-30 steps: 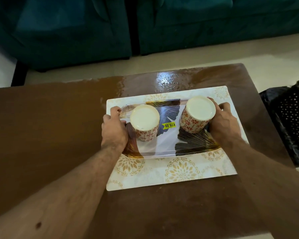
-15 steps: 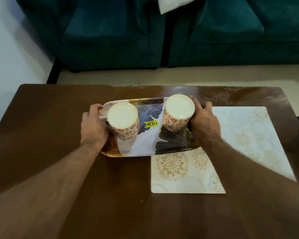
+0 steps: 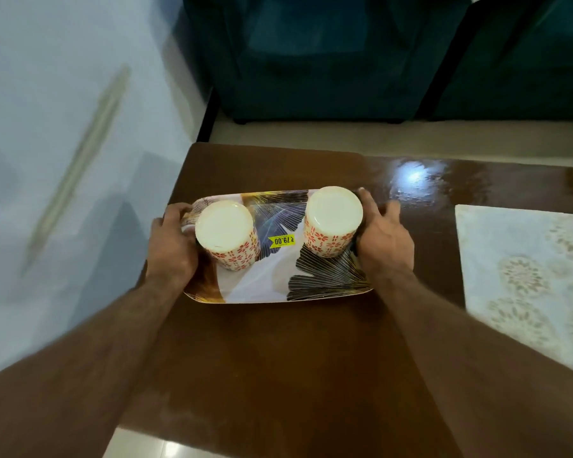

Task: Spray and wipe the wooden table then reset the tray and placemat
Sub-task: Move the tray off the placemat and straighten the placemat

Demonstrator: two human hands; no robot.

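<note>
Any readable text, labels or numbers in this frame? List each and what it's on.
"79.00", with a currency sign beside it: yellow price sticker on the tray, between the two upturned cups; it reads upside down from this view.
A line of smaller print on the same sticker is too small to read.
No other text shows on the cups, the placemat or the table.

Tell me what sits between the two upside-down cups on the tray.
Head view: between the left cup and the right cup there is only the tray surface, bearing a yellow price sticker.
</note>
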